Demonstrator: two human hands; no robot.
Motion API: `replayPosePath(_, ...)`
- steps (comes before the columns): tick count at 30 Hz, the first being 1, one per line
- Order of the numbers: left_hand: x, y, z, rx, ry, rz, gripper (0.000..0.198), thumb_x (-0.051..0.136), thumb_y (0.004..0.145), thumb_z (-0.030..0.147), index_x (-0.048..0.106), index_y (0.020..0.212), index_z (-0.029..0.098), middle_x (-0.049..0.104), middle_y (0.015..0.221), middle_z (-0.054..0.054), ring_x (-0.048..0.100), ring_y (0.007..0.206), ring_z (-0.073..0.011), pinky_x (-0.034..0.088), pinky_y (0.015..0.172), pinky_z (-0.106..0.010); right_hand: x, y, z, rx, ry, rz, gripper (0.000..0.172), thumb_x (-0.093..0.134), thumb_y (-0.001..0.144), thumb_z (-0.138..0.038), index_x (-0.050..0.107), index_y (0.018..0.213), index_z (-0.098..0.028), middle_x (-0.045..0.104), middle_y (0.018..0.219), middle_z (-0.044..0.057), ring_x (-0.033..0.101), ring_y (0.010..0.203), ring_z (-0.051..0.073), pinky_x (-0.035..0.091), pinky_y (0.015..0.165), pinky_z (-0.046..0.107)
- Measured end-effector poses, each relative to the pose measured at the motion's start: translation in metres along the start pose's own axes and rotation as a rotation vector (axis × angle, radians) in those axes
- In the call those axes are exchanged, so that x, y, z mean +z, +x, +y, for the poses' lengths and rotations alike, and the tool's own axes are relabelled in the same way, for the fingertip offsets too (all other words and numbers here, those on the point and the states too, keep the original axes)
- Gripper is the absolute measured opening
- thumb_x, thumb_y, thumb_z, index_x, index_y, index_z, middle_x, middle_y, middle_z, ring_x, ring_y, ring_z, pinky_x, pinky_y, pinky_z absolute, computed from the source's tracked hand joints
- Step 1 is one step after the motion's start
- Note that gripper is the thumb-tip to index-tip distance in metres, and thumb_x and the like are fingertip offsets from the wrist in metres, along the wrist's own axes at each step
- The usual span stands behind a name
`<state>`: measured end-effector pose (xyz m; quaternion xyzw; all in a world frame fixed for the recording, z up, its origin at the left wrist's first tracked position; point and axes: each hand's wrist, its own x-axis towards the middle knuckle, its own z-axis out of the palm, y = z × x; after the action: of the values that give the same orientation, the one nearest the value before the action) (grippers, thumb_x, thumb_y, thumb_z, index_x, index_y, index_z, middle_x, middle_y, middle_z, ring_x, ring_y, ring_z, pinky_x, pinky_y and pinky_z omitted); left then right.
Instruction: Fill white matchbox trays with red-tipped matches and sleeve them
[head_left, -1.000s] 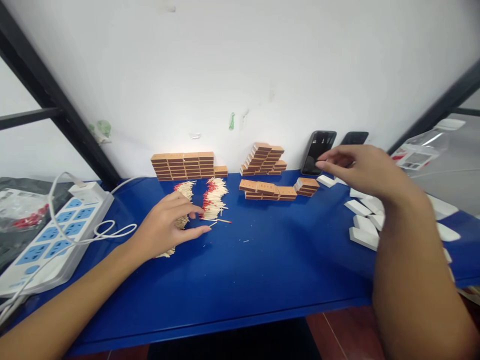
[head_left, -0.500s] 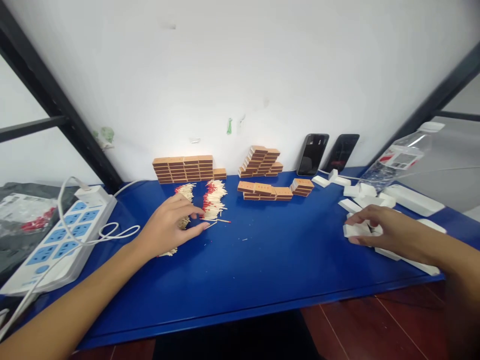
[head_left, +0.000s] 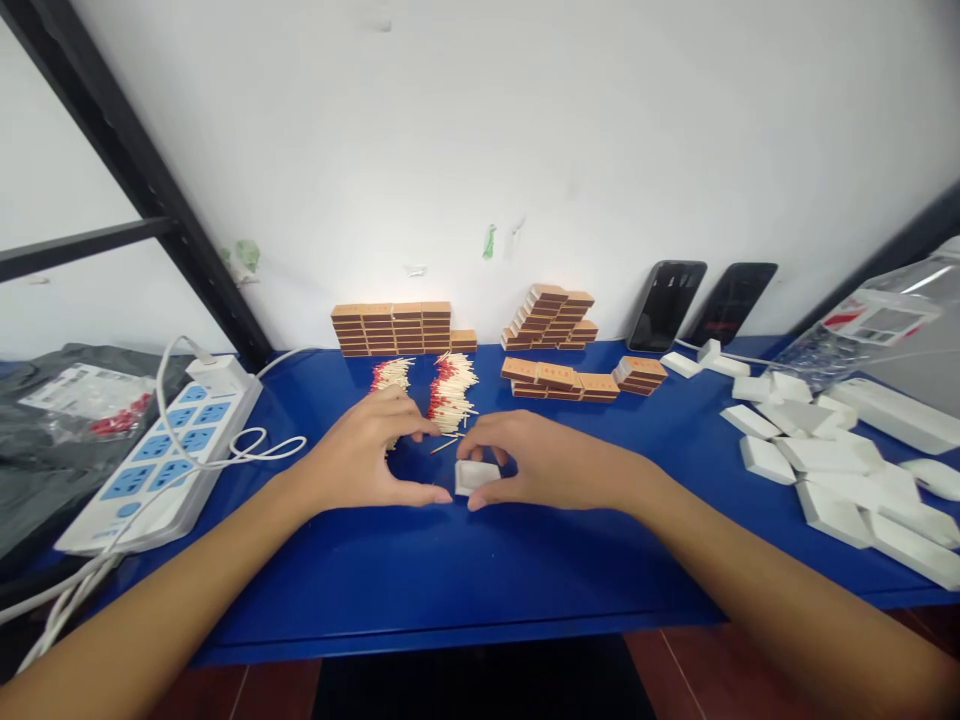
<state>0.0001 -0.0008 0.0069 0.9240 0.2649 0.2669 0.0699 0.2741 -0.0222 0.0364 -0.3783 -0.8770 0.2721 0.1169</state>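
My right hand (head_left: 525,460) grips a small white matchbox tray (head_left: 475,477) between thumb and fingers, low over the middle of the blue table. Facing it from the left, my left hand (head_left: 375,450) is open, thumb and fingers spread, its thumb tip close to the tray's near end. Just behind my hands lies a pile of red-tipped matches (head_left: 452,392). A second match pile (head_left: 391,374) is partly covered by my left hand. A few loose matches (head_left: 448,443) lie between the hands.
Stacked matchboxes (head_left: 391,328) stand along the wall, with more boxes (head_left: 559,377) before them. Loose white trays (head_left: 832,455) crowd the right side, near a plastic bottle (head_left: 862,320). Two phones (head_left: 666,305) lean on the wall. A power strip (head_left: 161,455) with cables lies left.
My right hand has come from the white trays on the right to the middle, bringing one tray. My left hand remains by the matches, its fingers spread wider. The view has turned right.
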Motion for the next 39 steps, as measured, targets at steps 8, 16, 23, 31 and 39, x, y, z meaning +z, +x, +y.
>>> replayPosePath(8,0.005,-0.003,0.005,-0.070,-0.003,-0.134,0.055,0.090,0.074,0.066,0.081,0.104,0.020,0.069,0.088,-0.005,0.061,0.090,-0.0234,0.049,0.079,-0.038,0.003,0.035,0.036,0.083,-0.067,0.113,0.018,0.082,0.091,-0.036,0.075,0.091,-0.019,0.072,0.086,0.002,0.061,0.076,0.016,0.040,0.067,0.029)
replayPosePath(16,0.005,-0.004,0.008,-0.084,-0.052,-0.165,0.039,0.091,0.077,0.050,0.082,0.103,0.022,0.073,0.094,-0.005,0.063,0.096,-0.0243,0.052,0.085,-0.039,0.014,0.028,0.035,0.067,-0.057,0.109,0.018,0.066,0.103,-0.030,0.066,0.088,-0.020,0.068,0.086,0.003,0.057,0.076,0.016,0.039,0.070,0.030)
replayPosePath(23,0.007,0.000,0.018,-0.098,-0.106,-0.209,0.032,0.089,0.080,0.040,0.082,0.106,0.023,0.074,0.098,-0.005,0.062,0.099,-0.0241,0.051,0.089,-0.040,0.023,0.028,0.039,-0.017,0.188,0.256,0.016,0.060,0.103,-0.030,0.070,0.112,-0.021,0.066,0.081,-0.002,0.051,0.066,0.013,0.041,0.065,0.029)
replayPosePath(31,-0.006,0.001,0.016,-0.187,-0.184,-0.307,0.024,0.094,0.073,0.041,0.083,0.088,0.026,0.067,0.086,0.000,0.059,0.086,-0.0187,0.048,0.074,-0.033,0.044,0.039,0.028,0.037,0.580,0.333,0.021,0.079,0.090,-0.038,0.074,0.095,-0.019,0.074,0.083,0.002,0.062,0.073,0.015,0.049,0.070,0.030)
replayPosePath(39,-0.010,0.000,0.011,-0.160,-0.143,-0.286,0.029,0.096,0.071,0.047,0.084,0.088,0.027,0.069,0.086,-0.001,0.057,0.089,-0.0204,0.046,0.078,-0.036,0.058,0.036,0.027,-0.003,0.220,0.385,0.008,0.081,0.087,-0.025,0.075,0.084,-0.021,0.068,0.087,0.000,0.051,0.070,0.011,0.041,0.067,0.028)
